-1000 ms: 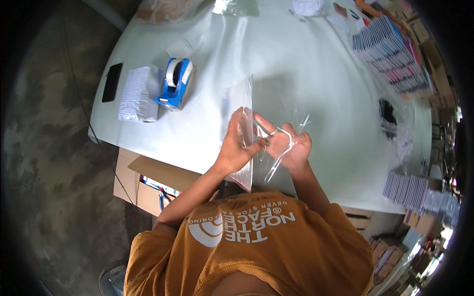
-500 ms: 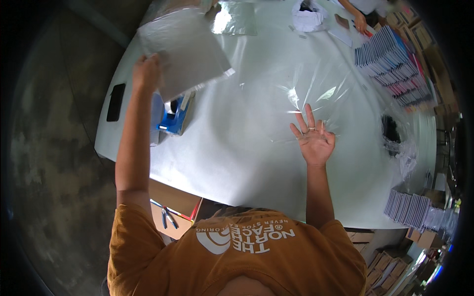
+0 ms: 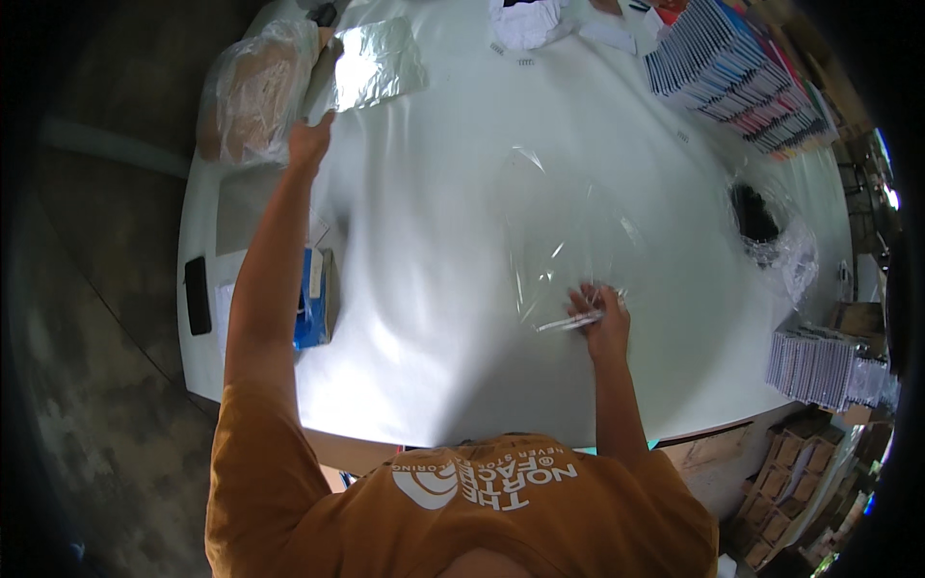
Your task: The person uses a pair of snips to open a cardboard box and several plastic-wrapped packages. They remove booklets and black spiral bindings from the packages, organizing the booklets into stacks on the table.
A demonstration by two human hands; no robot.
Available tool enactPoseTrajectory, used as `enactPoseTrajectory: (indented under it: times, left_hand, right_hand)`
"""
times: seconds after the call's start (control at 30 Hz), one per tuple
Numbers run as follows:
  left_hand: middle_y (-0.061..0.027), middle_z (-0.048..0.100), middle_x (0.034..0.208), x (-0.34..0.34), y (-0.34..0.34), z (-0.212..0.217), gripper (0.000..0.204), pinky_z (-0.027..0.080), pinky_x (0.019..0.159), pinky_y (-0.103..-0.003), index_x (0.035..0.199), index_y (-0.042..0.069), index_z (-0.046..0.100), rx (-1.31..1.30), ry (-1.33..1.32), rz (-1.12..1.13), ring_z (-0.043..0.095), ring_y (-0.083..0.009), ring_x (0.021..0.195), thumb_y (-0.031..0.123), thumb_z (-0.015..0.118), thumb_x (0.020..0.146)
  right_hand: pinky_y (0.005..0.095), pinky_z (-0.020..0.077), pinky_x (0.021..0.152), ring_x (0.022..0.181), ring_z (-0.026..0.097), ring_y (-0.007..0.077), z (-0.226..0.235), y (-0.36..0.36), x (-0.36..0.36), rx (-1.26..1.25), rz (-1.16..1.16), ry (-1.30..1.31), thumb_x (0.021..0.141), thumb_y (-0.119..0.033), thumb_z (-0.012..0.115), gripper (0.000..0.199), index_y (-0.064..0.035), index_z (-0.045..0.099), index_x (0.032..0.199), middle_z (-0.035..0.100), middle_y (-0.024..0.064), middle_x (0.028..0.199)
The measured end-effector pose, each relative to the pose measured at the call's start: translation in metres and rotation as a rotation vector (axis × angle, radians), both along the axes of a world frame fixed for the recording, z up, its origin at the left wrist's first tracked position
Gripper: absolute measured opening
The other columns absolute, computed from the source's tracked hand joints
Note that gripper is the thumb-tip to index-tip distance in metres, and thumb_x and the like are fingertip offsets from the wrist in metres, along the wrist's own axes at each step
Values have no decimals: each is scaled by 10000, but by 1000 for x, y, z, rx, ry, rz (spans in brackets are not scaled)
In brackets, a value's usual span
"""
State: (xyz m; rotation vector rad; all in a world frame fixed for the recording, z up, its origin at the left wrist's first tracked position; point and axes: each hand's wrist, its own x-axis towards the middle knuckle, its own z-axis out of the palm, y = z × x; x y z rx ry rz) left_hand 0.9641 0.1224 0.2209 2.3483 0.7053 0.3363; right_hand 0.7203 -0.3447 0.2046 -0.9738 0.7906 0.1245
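My right hand (image 3: 603, 326) is near the middle right of the table, its fingers curled around the edge of a clear plastic bag (image 3: 568, 241). The bag's thin film spreads away from me over the white surface. My left arm reaches far to the left. There, my left hand (image 3: 310, 144) is closed at the near left corner of a stack of shiny clear plastic sheets (image 3: 379, 63). Its fingertips meet that corner, and the hold is partly hidden. Beside my left forearm lies a flat grey sheet pack (image 3: 243, 210), next to a blue box (image 3: 313, 301).
A plastic-wrapped brown bundle (image 3: 252, 91) sits at the far left, and a black phone (image 3: 198, 296) near the left edge. Tall book stacks (image 3: 718, 67) stand far right. Crumpled plastic with a dark object (image 3: 756, 214) and more stacked books (image 3: 809, 368) lie right.
My left hand has put down the grey sheet pack at the left and moved to the shiny sheets. My right hand has drawn nearer me, its spread fingers now curled on the bag.
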Motion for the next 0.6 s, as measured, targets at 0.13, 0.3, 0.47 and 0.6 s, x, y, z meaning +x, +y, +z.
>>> enactPoseTrajectory:
  times: [0.13,0.3,0.47,0.6]
  left_hand:
    - [-265,532,1151,70,-10,-23,839,405,918,-375,1145,-105,513,-186,255,141,536,-315,1066,562,687,666]
    - [-161,627,917,130,-6,-70,583,484,705,-338,908,-55,627,68,322,-54,600,-249,835,479,690,682]
    - [-127,622,911,155,87,-74,551,493,714,-345,1029,-64,569,-182,-12,-241,603,-255,839,324,748,681]
    - [-89,582,900,125,-22,-39,215,504,726,-376,978,10,574,-232,-110,-487,582,-263,802,145,625,819]
  right_hand:
    - [384,544,663,808,621,244,8,-12,-8,-152,-4,73,848,-168,594,345,-24,432,1116,567,102,918]
    - [332,542,642,749,601,197,10,-30,-18,-264,-60,103,837,-145,611,398,-21,419,1163,554,86,886]
    - [299,520,601,735,600,179,-6,-45,-17,-272,-45,38,855,-156,589,401,-34,420,1198,566,87,913]
    - [288,510,590,744,617,190,8,-50,-27,-366,-192,98,887,-190,542,407,-57,415,1250,577,98,960]
